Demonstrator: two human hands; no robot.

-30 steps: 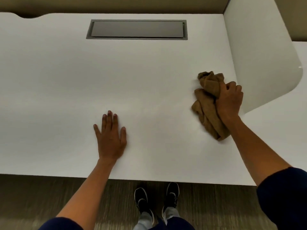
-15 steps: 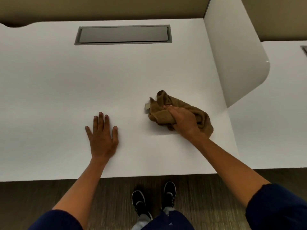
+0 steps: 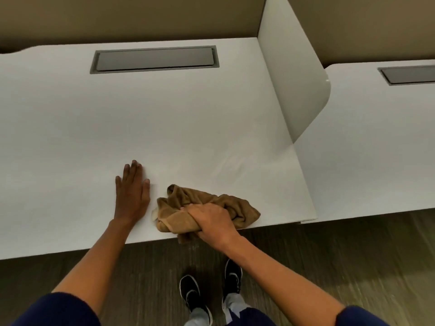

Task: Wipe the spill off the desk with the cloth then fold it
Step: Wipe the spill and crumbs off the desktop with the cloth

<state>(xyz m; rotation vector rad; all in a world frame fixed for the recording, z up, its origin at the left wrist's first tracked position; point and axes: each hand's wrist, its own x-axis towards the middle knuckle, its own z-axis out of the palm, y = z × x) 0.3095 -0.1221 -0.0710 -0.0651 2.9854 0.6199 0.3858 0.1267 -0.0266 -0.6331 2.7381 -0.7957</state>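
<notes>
Two black shoes (image 3: 211, 292) stand on the dark striped floor (image 3: 329, 267), closest to the camera; above them is the front edge of the flat white desk (image 3: 94, 118); the right hand (image 3: 210, 223) sits right at that edge, with its fingers curled tight round the bunched-up brown terry cloth (image 3: 237, 205). One small bit of the cloth hangs over the front edge; the rest lies on the desk near its front right corner. Just beside the cloth, the left hand (image 3: 131, 196) lies flat on the desk with straight fingers, holding nothing.

A little farther back there is a faint shiny streak (image 3: 231, 163) on the desk; I think it may be wet left behind, so the wipe could miss it if the hand stops now. If the hand pulls much more, I think the cloth could slide off the edge and fall on the floor, and any wet could drip down by the shoes. The cloth is all scrunched, so folding it may come out lumpy unless it is spread flat first.

At the back edge sits a long grey metal hatch (image 3: 155, 59); a white upright divider panel (image 3: 292, 74) stands along the right edge.
</notes>
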